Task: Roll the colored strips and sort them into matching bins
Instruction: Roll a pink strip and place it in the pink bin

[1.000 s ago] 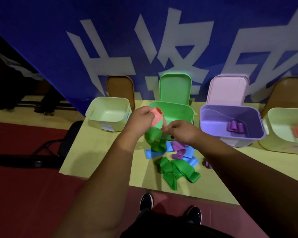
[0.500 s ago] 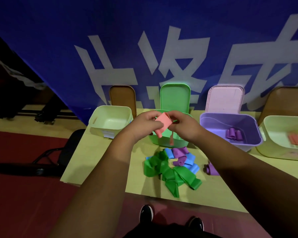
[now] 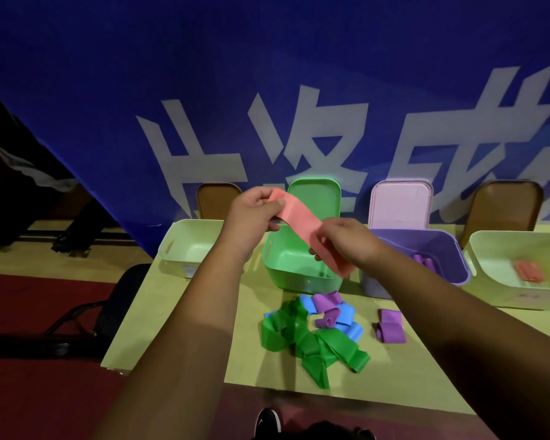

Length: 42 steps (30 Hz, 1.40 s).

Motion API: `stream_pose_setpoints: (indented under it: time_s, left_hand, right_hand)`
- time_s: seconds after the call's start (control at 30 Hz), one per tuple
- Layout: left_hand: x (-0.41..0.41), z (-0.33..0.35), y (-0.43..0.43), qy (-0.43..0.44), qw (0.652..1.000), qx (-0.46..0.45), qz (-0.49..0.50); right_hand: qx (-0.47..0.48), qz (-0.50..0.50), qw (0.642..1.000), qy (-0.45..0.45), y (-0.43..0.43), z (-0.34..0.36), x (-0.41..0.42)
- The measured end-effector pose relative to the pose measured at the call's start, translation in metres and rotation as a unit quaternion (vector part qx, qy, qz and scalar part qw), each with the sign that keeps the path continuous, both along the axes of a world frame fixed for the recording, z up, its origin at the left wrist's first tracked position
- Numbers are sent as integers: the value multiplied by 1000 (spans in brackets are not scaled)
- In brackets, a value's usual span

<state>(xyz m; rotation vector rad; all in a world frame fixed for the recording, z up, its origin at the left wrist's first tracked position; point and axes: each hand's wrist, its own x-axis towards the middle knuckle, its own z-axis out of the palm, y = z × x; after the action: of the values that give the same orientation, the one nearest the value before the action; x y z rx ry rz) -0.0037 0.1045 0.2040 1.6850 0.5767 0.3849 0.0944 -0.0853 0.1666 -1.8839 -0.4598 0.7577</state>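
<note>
Left hand [image 3: 254, 214] and right hand [image 3: 350, 242] pinch a soft, matte pink strip [image 3: 299, 222] near its two ends. They hold it flat above the glossy green bin [image 3: 296, 265], apparently ready for rolling. On the surface [image 3: 188, 328], the far-right pale bin [image 3: 502, 293] holds a pink roll [image 3: 529, 271].

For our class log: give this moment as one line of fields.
left hand: pinches pink strip | right hand: pinches same strip | state: unrolled, not yet binned
</note>
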Motion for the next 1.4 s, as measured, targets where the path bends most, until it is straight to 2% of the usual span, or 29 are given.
stream_pose_setpoints:
  time_s: [0.13,0.27,0.33,0.43,0.6,0.9,1.03,1.2,1.4]
  left_hand:
    - [14,13,-11,-24,1000,-18,-4]
    - [25,25,-21,-30,998,-53,-5]
    - [29,30,-25,-22,998,-62,-8]
    - [31,36,-28,-1,998,-61,-8]
    - [32,43,-37,7,997,-77,-20]
    - [42,39,-43,23,995,-101,15]
    - [49,35,-41,19,987,-155,38]
    - [56,35,-38,15,982,-187,20]
    - [62,34,-46,10,972,-234,4]
  right_hand:
    - [17,16,997,-72,0,2,6]
    - [125,-81,981,-128,2,19,9]
    - [166,-85,971,-152,3,27,12]
    - [157,-75,964,-200,5,38,14]
    - [102,-140,950,-259,9,35,17]
    - [78,-166,954,-238,6,36,26]
    - [89,-137,964,-209,3,38,30]
    - [94,-127,972,-176,4,38,32]
    - [109,-129,965,-202,7,42,32]
